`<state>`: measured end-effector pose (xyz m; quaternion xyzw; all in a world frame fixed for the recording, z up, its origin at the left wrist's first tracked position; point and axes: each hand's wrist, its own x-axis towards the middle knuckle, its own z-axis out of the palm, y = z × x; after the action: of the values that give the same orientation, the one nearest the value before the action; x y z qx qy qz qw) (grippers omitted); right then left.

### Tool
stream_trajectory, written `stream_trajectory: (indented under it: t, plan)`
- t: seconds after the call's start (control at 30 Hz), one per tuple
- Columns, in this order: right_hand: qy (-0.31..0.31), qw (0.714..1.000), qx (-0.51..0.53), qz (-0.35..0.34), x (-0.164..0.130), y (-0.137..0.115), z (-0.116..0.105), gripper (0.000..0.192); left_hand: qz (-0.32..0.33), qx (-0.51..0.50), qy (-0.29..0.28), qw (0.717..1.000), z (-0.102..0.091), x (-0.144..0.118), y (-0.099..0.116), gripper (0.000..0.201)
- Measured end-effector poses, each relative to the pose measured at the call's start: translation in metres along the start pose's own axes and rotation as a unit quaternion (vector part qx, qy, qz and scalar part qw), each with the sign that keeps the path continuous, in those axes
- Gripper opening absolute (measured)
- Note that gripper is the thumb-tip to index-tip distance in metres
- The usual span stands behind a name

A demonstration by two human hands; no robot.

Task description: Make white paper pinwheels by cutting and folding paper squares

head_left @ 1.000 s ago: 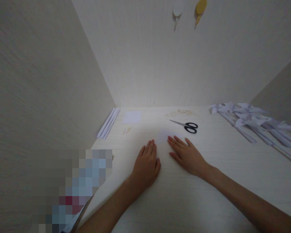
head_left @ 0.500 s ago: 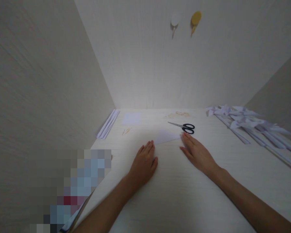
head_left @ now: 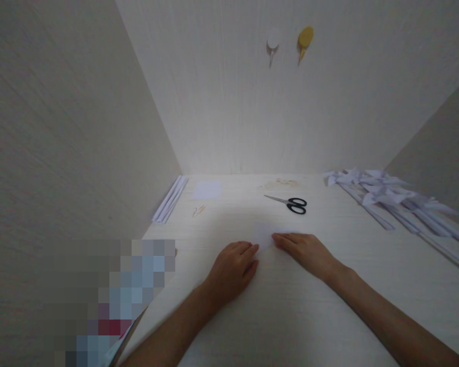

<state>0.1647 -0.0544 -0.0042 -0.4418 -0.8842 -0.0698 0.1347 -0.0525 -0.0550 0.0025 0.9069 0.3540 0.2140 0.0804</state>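
Note:
A thin white sheet of paper (head_left: 265, 235), seemingly folded, lies on the pale tabletop between my hands; its outline is faint. My left hand (head_left: 235, 270) is at its near left side, with curled fingers and thumb closing on the edge. At the right side, my right hand (head_left: 304, 250) has its fingers pressed together on the paper, and its thumb is hidden beneath. Beyond the paper lies a pair of scissors (head_left: 290, 204) with black handles, blades pointing left.
Rolled white paper sticks (head_left: 171, 199) lie at the left edge, near a square white sheet (head_left: 207, 190) and small pale pieces (head_left: 199, 210). Paper pinwheels (head_left: 390, 196) on sticks are heaped at right. Thin tan bits (head_left: 286, 182) lie by the back wall, below two hooks (head_left: 305, 38).
Both hands and the paper have come nearer to me and closer together. Fingers that lay flat are now drawn in at the paper's edges. The scissors stay in place on the table.

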Motion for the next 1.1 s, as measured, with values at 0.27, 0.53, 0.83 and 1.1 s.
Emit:
stream_trajectory:
  t: [0.27,0.53,0.83,1.1]
  plan:
    - [0.022,0.998,-0.015,-0.051,-0.002,-0.001,0.004,0.030,0.015,0.019,-0.018,1.000,0.003,0.010,0.004,0.027]
    - [0.060,0.998,-0.025,-0.009,0.007,-0.004,0.002,0.031,0.003,0.100,-0.010,0.995,0.012,0.040,0.000,0.018]
    - [0.092,0.982,0.109,0.123,0.026,-0.013,0.011,0.031,-0.003,-0.041,0.123,0.992,0.013,0.036,-0.007,0.013]
    - [0.121,0.936,0.310,0.119,0.027,-0.007,0.007,0.021,-0.077,-0.232,0.159,0.957,0.007,0.041,-0.012,0.011]
